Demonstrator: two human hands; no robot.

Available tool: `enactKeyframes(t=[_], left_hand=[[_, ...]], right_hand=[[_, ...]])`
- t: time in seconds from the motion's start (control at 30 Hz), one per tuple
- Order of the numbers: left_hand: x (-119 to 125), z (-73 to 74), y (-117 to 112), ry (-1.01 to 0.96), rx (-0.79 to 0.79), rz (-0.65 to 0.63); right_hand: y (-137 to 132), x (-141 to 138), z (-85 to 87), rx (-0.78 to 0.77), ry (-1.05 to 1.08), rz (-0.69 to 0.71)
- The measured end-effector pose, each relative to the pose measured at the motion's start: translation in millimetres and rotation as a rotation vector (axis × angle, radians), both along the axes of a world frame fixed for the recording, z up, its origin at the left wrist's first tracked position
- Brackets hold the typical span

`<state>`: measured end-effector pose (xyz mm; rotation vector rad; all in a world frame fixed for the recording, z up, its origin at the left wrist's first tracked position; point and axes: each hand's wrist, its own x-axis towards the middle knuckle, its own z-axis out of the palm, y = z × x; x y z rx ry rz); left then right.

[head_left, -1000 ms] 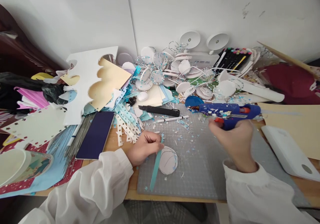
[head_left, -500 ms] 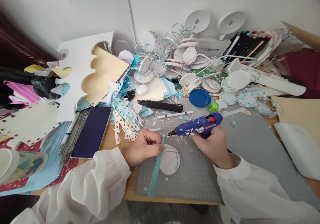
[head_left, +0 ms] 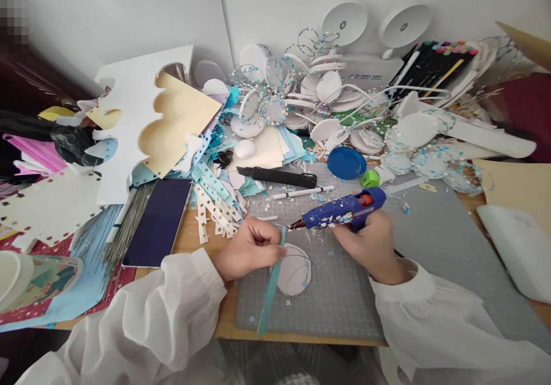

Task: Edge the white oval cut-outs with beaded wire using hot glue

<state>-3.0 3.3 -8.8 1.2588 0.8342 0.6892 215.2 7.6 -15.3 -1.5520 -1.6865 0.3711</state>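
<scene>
My left hand (head_left: 249, 248) is closed, pinching the upper end of a long light-blue paper strip (head_left: 270, 293) that lies on the grey cutting mat (head_left: 344, 293). A white paper disc (head_left: 295, 270) sits just right of the strip. My right hand (head_left: 370, 244) grips a blue glue gun (head_left: 344, 210) speckled with paper bits. Its nozzle points left and almost touches the strip's top end by my left fingers.
A black utility knife (head_left: 275, 175), a white pen (head_left: 301, 192), a blue lid (head_left: 345, 163) and a small green item (head_left: 370, 179) lie behind the mat. A dark phone (head_left: 159, 220) rests at left amid paper scraps. White discs and markers (head_left: 434, 66) pile at the back; a white tray (head_left: 514, 247) at right.
My right hand brought the glue gun down and left from the back right until its nozzle reached the strip's top. My left hand kept pinching the strip.
</scene>
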Motion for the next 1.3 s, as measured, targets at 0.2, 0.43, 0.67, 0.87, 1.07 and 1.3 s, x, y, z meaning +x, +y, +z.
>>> enactKeyframes(t=[0.2,0.43,0.67,0.87,1.07,1.3], left_hand=[[0,1.1,0,0.013,-0.003,-0.002],[0,2.2,1,-0.008,-0.006,-0.009],[-1,-0.7,0,-0.009,0.015,-0.01],[-3,-5.4,0,-0.027,-0.001,0.024],[-3,-7.9,-1,-0.062,-0.081,0.074],[-2,-6.7,-2,-0.084,-0.096,0.08]], right_hand=[[0,-1,1.5,-0.051,-0.007,-0.03],[-1,2,-3.0,0.017,-0.045,-0.005],[0,4,-3.7,0.169,-0.175,-0.101],[-7,31,9.3,0.183,-0.194,-0.367],[-32,89,4.1,0.005,-0.405,-0.701],[-50,116,-9.2,-0.094,-0.515,-0.441]])
